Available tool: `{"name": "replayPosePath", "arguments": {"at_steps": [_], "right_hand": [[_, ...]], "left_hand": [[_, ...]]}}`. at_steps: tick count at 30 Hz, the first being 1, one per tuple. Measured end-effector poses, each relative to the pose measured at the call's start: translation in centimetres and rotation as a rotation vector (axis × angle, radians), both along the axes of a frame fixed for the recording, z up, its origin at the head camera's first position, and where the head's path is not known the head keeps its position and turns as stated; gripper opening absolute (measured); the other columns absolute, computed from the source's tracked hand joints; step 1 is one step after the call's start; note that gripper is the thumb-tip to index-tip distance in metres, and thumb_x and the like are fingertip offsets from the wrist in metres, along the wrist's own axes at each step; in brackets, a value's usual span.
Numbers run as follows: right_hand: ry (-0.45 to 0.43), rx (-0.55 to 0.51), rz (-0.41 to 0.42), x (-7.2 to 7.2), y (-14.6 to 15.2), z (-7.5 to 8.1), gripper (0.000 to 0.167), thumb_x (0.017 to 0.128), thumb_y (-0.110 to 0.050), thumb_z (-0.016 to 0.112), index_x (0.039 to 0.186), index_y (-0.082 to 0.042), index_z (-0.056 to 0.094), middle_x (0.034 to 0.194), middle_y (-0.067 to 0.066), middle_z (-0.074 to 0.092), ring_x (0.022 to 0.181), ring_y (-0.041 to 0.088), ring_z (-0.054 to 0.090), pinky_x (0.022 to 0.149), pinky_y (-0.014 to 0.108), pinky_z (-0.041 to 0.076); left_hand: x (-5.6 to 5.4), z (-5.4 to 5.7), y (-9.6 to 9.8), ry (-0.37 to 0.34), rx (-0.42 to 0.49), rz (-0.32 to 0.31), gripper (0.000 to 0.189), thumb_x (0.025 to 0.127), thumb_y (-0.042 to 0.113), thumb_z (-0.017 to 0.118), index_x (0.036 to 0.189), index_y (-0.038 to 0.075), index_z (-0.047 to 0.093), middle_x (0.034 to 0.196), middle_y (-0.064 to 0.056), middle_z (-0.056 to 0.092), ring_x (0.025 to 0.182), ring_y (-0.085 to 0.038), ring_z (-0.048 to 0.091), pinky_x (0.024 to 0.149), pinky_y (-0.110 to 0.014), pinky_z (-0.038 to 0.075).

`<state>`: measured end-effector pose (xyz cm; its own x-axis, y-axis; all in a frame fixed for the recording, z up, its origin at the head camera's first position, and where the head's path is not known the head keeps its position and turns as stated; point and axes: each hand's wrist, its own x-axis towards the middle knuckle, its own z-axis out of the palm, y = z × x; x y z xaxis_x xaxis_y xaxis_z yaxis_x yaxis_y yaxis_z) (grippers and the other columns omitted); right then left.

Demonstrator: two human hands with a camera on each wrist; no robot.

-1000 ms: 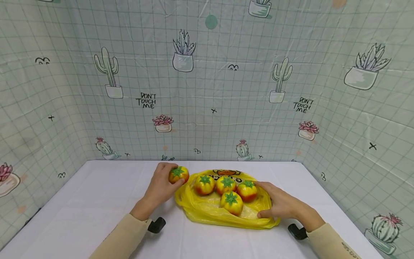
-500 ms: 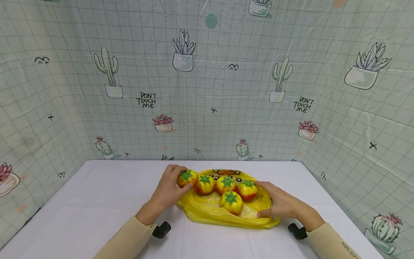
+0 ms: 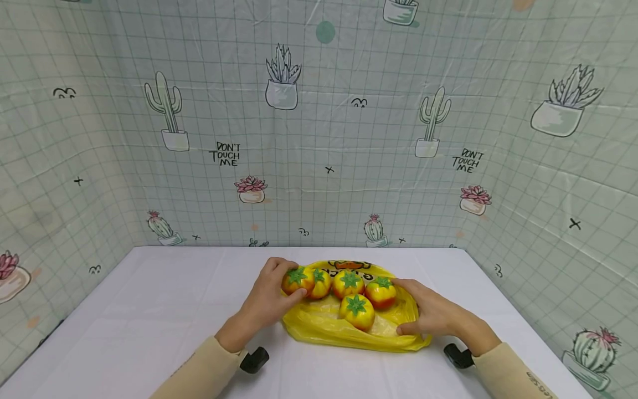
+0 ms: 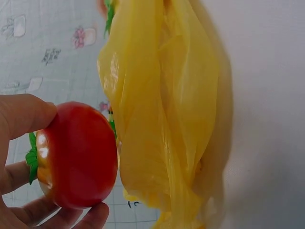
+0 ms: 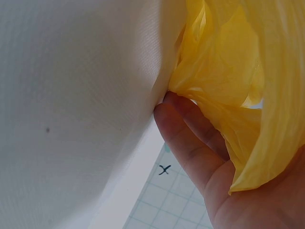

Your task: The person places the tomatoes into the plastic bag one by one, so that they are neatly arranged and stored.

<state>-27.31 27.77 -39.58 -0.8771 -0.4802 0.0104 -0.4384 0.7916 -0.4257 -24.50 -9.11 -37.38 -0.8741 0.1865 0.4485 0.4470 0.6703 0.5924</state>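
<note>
In the head view my left hand (image 3: 273, 293) holds a yellow-and-red tomato (image 3: 297, 281) with a green star-shaped top, over the left side of a yellow plastic bag (image 3: 344, 339). Fingers and thumb wrap around it; its red underside fills the left wrist view (image 4: 86, 157), close beside the bag's folds. Further tomatoes lie in the bag's mouth: one (image 3: 321, 285) partly hidden behind the held one, another in the middle (image 3: 348, 284), one at the right (image 3: 381, 295) and one in front (image 3: 356, 313). My right hand (image 3: 438, 310) grips the bag's right edge, its folds crossing the palm.
The bag lies on a white-covered table (image 3: 149, 321). A grid-patterned cloth (image 3: 329, 138) printed with cacti hangs behind and at both sides. A black wrist-mounted device (image 3: 255, 360) hangs below the left wrist, another (image 3: 458, 356) below the right.
My left hand has carried the tomato rightward from outside the bag's left edge to over the bag, covering part of the leftmost tomato. My right hand stays put.
</note>
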Motion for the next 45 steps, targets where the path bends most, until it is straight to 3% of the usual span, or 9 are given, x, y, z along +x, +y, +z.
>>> {"name": "replayPosePath", "arguments": {"at_steps": [28,45], "right_hand": [[-0.014,-0.002,-0.010,0.0,0.0,0.0,0.098,0.066,-0.050,0.079,0.146,-0.016,0.034,0.146,0.009,0.038,0.131,0.034,0.039,0.103,0.058,0.033],[-0.005,-0.006,-0.002,0.2,0.0,0.1,0.098,0.067,-0.051,0.079,0.146,-0.016,0.034,0.146,0.009,0.038,0.131,0.033,0.039,0.104,0.057,0.033]], "left_hand": [[0.8,-0.7,1.8,0.025,0.012,-0.159,0.042,0.082,0.021,0.075,0.118,0.009,0.057,0.115,-0.006,0.045,0.105,-0.020,0.049,0.090,-0.036,0.048],[0.8,-1.2,3.3,-0.015,-0.048,-0.177,0.042,0.083,0.026,0.073,0.119,0.009,0.058,0.115,-0.004,0.046,0.106,-0.018,0.049,0.091,-0.036,0.048]]}}
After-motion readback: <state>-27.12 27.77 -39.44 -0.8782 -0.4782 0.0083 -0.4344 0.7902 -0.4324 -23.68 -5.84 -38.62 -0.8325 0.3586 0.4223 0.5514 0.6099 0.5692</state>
